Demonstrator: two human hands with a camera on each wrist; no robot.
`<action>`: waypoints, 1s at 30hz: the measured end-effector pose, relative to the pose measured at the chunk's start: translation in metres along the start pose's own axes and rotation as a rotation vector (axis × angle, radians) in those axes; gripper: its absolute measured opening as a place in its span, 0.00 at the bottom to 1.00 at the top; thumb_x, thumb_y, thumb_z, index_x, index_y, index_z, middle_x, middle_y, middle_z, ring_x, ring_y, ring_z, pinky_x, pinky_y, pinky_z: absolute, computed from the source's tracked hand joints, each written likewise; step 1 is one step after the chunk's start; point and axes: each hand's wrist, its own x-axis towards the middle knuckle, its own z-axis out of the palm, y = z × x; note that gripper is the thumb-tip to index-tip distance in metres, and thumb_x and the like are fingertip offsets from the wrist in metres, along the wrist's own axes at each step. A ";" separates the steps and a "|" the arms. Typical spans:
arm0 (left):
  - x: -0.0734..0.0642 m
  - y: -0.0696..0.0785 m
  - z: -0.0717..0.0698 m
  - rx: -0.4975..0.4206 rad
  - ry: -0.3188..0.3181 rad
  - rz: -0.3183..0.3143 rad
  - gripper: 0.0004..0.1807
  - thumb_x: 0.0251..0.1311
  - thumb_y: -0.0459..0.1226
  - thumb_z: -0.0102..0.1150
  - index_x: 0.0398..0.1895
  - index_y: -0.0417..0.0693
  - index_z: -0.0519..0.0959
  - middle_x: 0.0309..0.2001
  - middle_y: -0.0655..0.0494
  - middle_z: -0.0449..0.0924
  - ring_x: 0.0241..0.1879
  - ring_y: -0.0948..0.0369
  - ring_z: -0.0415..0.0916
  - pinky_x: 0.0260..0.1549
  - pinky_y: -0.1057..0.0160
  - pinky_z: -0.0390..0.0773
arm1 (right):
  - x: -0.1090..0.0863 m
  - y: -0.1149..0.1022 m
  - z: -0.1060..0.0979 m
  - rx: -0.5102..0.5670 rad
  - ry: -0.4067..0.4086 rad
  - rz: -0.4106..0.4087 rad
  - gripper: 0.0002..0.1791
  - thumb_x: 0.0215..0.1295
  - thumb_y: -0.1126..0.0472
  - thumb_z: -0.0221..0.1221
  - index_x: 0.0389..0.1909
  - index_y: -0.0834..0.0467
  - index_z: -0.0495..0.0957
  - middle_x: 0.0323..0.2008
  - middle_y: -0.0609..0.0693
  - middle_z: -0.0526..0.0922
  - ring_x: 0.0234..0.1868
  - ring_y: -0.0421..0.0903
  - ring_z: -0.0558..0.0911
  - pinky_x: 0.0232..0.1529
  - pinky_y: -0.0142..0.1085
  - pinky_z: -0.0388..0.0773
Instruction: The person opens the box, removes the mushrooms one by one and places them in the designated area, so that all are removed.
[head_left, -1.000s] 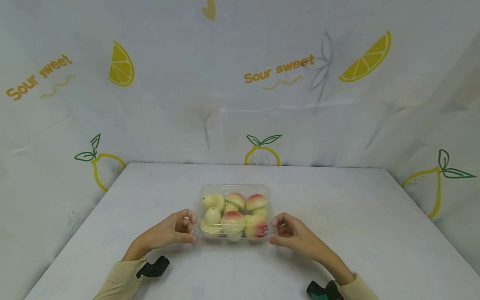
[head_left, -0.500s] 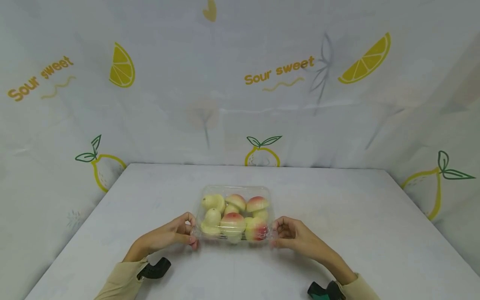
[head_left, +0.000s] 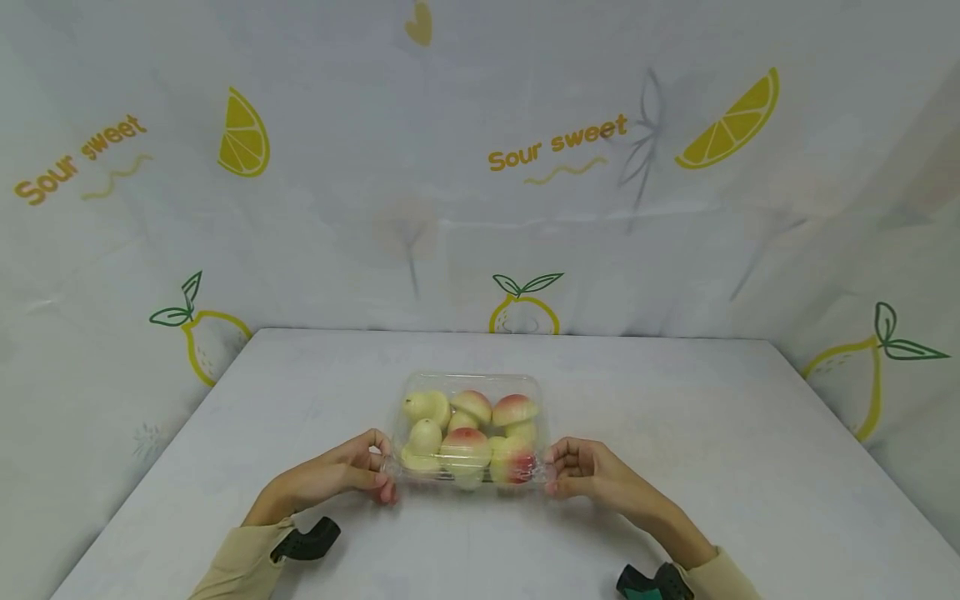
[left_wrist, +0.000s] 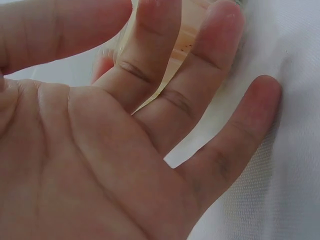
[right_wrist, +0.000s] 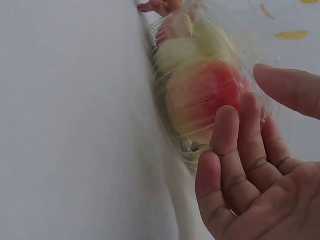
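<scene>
A clear plastic lidded box (head_left: 471, 382) sits on the white table, filled with several mushroom-shaped pieces (head_left: 465, 447), pale yellow with red-blushed caps. My left hand (head_left: 341, 468) holds the box's near left corner between thumb and fingers. At the opposite corner, my right hand (head_left: 596, 468) grips the box the same way. In the right wrist view, fingertips lie against the ribbed side wall, beside a red-and-yellow piece (right_wrist: 205, 95), with the thumb by the lid edge. The left wrist view shows the palm and spread fingers (left_wrist: 175, 100) overlapping the box, hiding most of it.
The white table (head_left: 675, 400) extends around the box on all sides. Behind it hangs a pale cloth (head_left: 337, 167) printed with lemons and words. Each wrist carries a dark camera mount, such as the left one (head_left: 306, 540).
Both hands stay at the box's near corners. The left fingers have slid slightly lower round their corner. Box and hands appear slightly lower in view, as does the backdrop.
</scene>
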 end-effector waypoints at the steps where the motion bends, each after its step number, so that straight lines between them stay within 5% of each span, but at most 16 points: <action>1: -0.001 0.000 0.000 0.004 0.001 -0.007 0.11 0.71 0.34 0.51 0.47 0.44 0.60 0.38 0.51 0.83 0.42 0.58 0.83 0.47 0.65 0.80 | 0.000 0.000 0.000 0.006 -0.004 0.000 0.13 0.67 0.68 0.57 0.49 0.69 0.71 0.36 0.46 0.78 0.37 0.37 0.81 0.43 0.30 0.82; 7: -0.003 0.002 0.000 0.042 -0.004 -0.028 0.12 0.71 0.36 0.54 0.47 0.44 0.61 0.37 0.52 0.84 0.40 0.60 0.82 0.47 0.66 0.78 | -0.002 -0.001 -0.001 0.030 -0.016 0.008 0.14 0.65 0.67 0.58 0.49 0.70 0.71 0.36 0.47 0.78 0.39 0.39 0.83 0.44 0.30 0.82; 22: 0.001 0.000 0.002 -0.088 -0.055 -0.010 0.12 0.70 0.32 0.50 0.47 0.44 0.57 0.37 0.51 0.84 0.44 0.54 0.83 0.48 0.62 0.81 | -0.003 -0.003 0.001 0.030 0.027 0.036 0.11 0.63 0.66 0.61 0.44 0.62 0.73 0.32 0.43 0.80 0.35 0.37 0.81 0.44 0.31 0.81; 30: -0.002 -0.003 0.002 -0.068 -0.053 -0.012 0.14 0.71 0.34 0.52 0.48 0.44 0.57 0.39 0.52 0.85 0.44 0.56 0.83 0.47 0.62 0.82 | -0.003 -0.002 0.000 0.051 0.011 0.019 0.11 0.64 0.67 0.60 0.46 0.64 0.73 0.32 0.43 0.81 0.36 0.36 0.83 0.43 0.29 0.81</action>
